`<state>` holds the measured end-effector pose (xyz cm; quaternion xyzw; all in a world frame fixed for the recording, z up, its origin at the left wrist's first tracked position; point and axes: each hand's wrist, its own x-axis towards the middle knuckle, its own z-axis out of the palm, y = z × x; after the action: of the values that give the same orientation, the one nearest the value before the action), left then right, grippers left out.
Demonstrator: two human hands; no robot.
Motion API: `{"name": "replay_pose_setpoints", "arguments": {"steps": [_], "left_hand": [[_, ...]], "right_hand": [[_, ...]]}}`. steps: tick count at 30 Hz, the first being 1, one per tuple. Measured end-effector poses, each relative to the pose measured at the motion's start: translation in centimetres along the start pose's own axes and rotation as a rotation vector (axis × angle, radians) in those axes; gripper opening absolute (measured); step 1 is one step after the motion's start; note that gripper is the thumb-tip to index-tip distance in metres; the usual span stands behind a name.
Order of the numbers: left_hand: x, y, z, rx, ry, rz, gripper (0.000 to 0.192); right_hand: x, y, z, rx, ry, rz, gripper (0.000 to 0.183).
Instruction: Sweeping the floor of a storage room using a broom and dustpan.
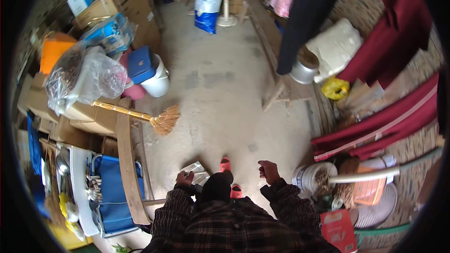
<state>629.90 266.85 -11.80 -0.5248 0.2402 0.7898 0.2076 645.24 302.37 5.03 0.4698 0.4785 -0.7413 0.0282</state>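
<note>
My left hand (184,178) is curled at the edge of a shiny silvery flat thing (195,170), perhaps a metal dustpan, and seems to grip it. Part of that thing is hidden behind my dark trouser leg. Out to the other side, my right hand (270,172) hangs with its fingers curled in, and nothing shows in it. Below my hands are my red slippers (225,164) on the concrete floor (218,119). Ahead on the left, a straw broom (165,119) leans with its bristles toward the floor and its handle over cardboard boxes.
A narrow wooden bench (127,161) and a blue folding chair (117,196) stand close on my left. A white bucket (156,82) lies farther ahead. On the right are a long bench (265,38), a metal pot (305,70), hanging maroon trousers (383,123) and a white pail (309,179).
</note>
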Motion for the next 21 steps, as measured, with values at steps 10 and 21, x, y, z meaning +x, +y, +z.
{"name": "replay_pose_setpoints", "arguments": {"steps": [10,21], "left_hand": [[1.6,4.9,3.6,-0.159,0.254,0.071,0.054],[-6.8,2.2,1.1,0.743,0.415,0.873,0.033]], "right_hand": [[11.4,-11.1,4.4,-0.177,-0.043,0.040,0.015],[22.0,-17.5,17.0,-0.394,-0.263,0.191,0.007]]}}
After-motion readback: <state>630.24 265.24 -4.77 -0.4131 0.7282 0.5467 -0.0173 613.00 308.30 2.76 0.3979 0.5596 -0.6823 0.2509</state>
